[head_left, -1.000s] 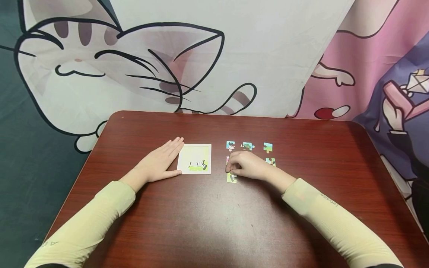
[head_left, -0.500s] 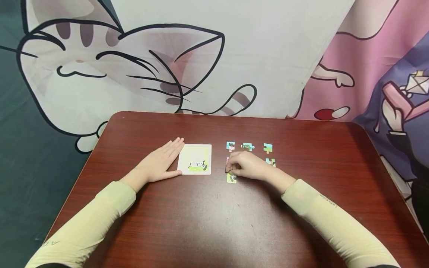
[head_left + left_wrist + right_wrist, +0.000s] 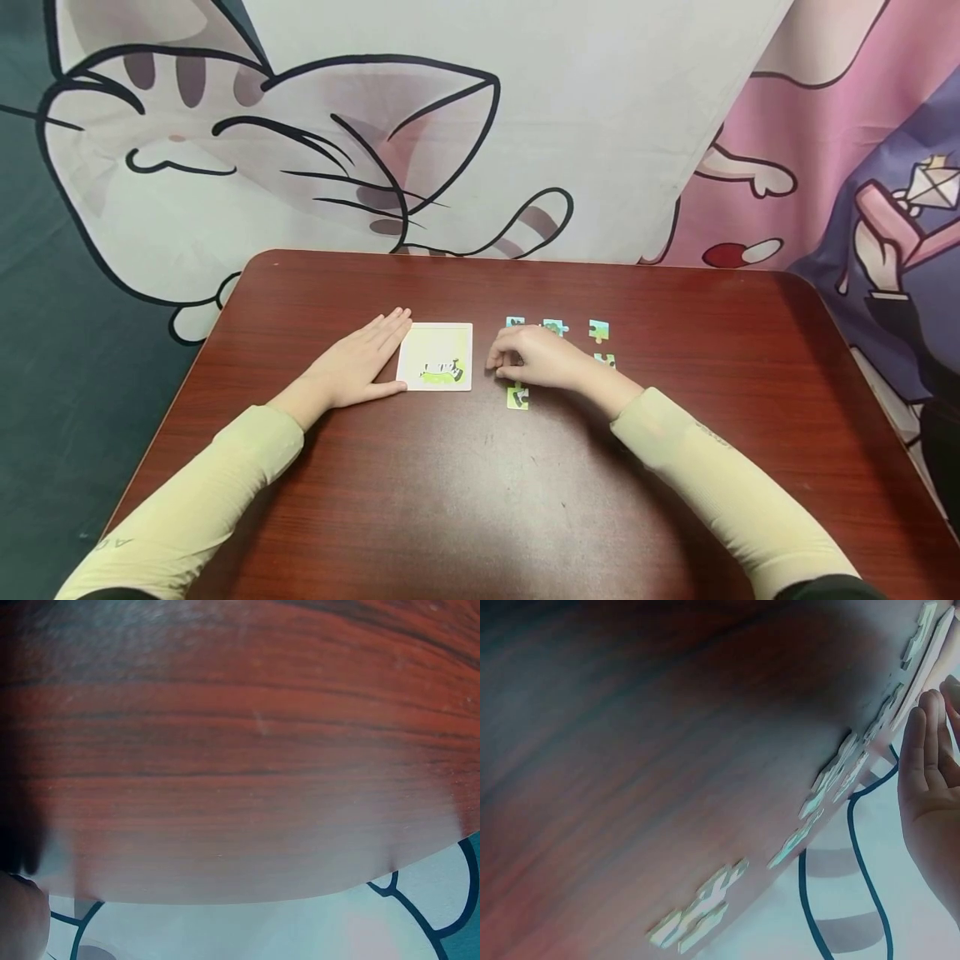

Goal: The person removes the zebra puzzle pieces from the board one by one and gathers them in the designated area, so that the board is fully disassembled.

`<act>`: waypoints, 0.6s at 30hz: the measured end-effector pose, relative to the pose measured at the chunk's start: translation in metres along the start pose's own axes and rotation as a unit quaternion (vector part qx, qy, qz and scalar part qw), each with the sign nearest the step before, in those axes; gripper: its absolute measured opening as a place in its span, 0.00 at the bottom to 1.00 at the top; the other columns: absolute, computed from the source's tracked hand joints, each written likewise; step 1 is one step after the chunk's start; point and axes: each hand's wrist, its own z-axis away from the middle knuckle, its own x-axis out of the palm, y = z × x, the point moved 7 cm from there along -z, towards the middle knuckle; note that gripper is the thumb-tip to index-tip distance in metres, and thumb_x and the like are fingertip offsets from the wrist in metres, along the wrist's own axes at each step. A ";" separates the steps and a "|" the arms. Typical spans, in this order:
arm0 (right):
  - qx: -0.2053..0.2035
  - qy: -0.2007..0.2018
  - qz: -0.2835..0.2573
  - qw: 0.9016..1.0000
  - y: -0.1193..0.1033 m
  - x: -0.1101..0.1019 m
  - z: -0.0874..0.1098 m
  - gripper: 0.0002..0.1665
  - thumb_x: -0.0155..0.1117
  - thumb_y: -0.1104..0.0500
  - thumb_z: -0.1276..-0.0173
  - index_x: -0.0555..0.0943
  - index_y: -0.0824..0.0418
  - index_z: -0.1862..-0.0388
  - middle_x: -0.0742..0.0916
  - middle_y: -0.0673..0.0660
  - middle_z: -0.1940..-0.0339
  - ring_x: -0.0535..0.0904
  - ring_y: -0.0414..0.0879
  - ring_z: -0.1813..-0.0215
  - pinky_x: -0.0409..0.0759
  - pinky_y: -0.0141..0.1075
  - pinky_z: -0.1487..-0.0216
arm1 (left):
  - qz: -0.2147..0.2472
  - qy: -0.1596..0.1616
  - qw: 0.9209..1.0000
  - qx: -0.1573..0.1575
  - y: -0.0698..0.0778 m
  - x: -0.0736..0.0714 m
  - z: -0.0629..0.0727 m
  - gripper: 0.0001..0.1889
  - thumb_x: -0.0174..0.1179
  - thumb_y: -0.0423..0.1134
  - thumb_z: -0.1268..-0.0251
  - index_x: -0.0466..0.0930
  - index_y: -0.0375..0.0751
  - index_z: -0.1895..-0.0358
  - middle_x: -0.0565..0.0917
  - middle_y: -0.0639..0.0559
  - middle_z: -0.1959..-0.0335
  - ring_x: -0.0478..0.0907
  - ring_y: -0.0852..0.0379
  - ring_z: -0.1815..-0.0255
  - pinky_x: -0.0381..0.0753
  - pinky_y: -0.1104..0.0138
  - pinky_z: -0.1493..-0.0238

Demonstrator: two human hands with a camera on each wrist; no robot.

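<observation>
My left hand (image 3: 358,358) lies flat on the table, fingers straight, with fingertips and thumb at the left edge of a square white puzzle board (image 3: 468,357). A zebra picture (image 3: 444,372) shows in the board's lower part. My right hand (image 3: 536,358) is just right of the board, fingers curled to the thumb in a pinch on a puzzle piece that the fingers mostly hide. In the right wrist view the same hand (image 3: 934,776) has its fingers bent together. Below it lies a green puzzle piece (image 3: 517,397); a blue piece (image 3: 515,321) sits behind it, partly covered.
More jigsaw pieces lie to the right: a blue-green one (image 3: 556,327), one at the back right (image 3: 599,330) and another (image 3: 604,360) beside my right wrist. The brown table (image 3: 480,500) ends at a back edge before a cat-print cloth (image 3: 600,125).
My right hand has moved slightly left and up from the piece column toward the board, and the pink piece at its fingertips no longer shows in its spot. My left hand stays put.
</observation>
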 end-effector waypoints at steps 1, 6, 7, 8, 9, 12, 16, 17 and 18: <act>0.003 0.001 -0.001 1.000 0.000 0.001 -0.002 0.05 0.73 0.65 0.31 0.90 0.58 0.58 0.90 0.50 0.60 0.85 0.38 0.61 0.86 0.31 0.55 | -0.001 0.000 1.000 0.000 0.000 0.000 0.000 0.53 0.58 0.66 0.27 0.49 0.31 0.14 0.51 0.37 0.11 0.49 0.42 0.10 0.55 0.50 0.12; 0.016 0.005 0.009 1.000 0.002 0.005 -0.014 0.05 0.73 0.64 0.31 0.90 0.57 0.59 0.89 0.50 0.60 0.84 0.38 0.61 0.85 0.30 0.55 | 0.000 -0.014 1.000 -0.006 0.001 0.000 0.000 0.54 0.57 0.67 0.26 0.47 0.31 0.14 0.49 0.38 0.11 0.47 0.43 0.09 0.54 0.50 0.11; 0.018 0.006 0.013 1.000 0.002 0.006 -0.016 0.04 0.73 0.64 0.31 0.90 0.56 0.59 0.89 0.49 0.60 0.84 0.38 0.61 0.85 0.30 0.55 | 0.000 -0.017 1.000 -0.007 0.001 0.000 0.000 0.54 0.57 0.67 0.26 0.47 0.31 0.14 0.48 0.39 0.11 0.46 0.43 0.09 0.53 0.51 0.11; 0.019 0.007 0.014 1.000 0.001 0.006 -0.018 0.04 0.73 0.64 0.31 0.90 0.56 0.59 0.89 0.50 0.61 0.84 0.38 0.61 0.85 0.30 0.55 | 0.000 -0.020 1.000 -0.009 0.001 0.000 0.000 0.54 0.56 0.67 0.26 0.47 0.32 0.14 0.48 0.39 0.11 0.46 0.44 0.09 0.52 0.51 0.10; 0.019 0.008 0.014 1.000 0.000 0.007 -0.020 0.04 0.73 0.64 0.30 0.90 0.56 0.59 0.89 0.50 0.61 0.84 0.38 0.61 0.85 0.29 0.56 | 0.001 -0.022 1.000 -0.010 0.001 0.001 0.000 0.54 0.56 0.67 0.26 0.46 0.32 0.14 0.47 0.39 0.11 0.45 0.44 0.09 0.52 0.51 0.10; 0.015 0.008 0.011 1.000 -0.004 0.009 -0.026 0.03 0.73 0.63 0.30 0.90 0.57 0.59 0.88 0.50 0.61 0.84 0.39 0.61 0.84 0.29 0.56 | 0.001 -0.025 1.000 -0.012 0.000 0.001 -0.001 0.54 0.56 0.67 0.26 0.46 0.32 0.14 0.47 0.40 0.10 0.45 0.44 0.09 0.51 0.51 0.10; 0.000 0.007 -0.006 1.000 -0.010 0.011 -0.034 0.04 0.73 0.64 0.30 0.90 0.58 0.59 0.90 0.52 0.60 0.85 0.40 0.60 0.85 0.29 0.54 | 0.002 -0.026 1.000 -0.015 -0.001 0.002 0.000 0.54 0.56 0.68 0.26 0.45 0.32 0.13 0.46 0.40 0.10 0.44 0.44 0.09 0.51 0.51 0.10; -0.003 0.007 -0.012 1.000 -0.011 0.011 -0.036 0.04 0.73 0.64 0.30 0.90 0.58 0.59 0.90 0.52 0.60 0.85 0.40 0.61 0.85 0.28 0.54 | 0.003 -0.026 1.000 -0.015 -0.001 0.002 0.000 0.54 0.56 0.68 0.26 0.45 0.33 0.13 0.46 0.40 0.10 0.44 0.44 0.09 0.51 0.51 0.10; -0.005 0.007 -0.019 1.000 -0.012 0.012 -0.038 0.04 0.73 0.64 0.30 0.90 0.59 0.59 0.90 0.52 0.59 0.85 0.40 0.60 0.85 0.28 0.54 | 0.003 -0.026 1.000 -0.014 -0.001 0.002 0.000 0.54 0.56 0.68 0.26 0.45 0.33 0.13 0.46 0.40 0.10 0.44 0.44 0.09 0.51 0.51 0.10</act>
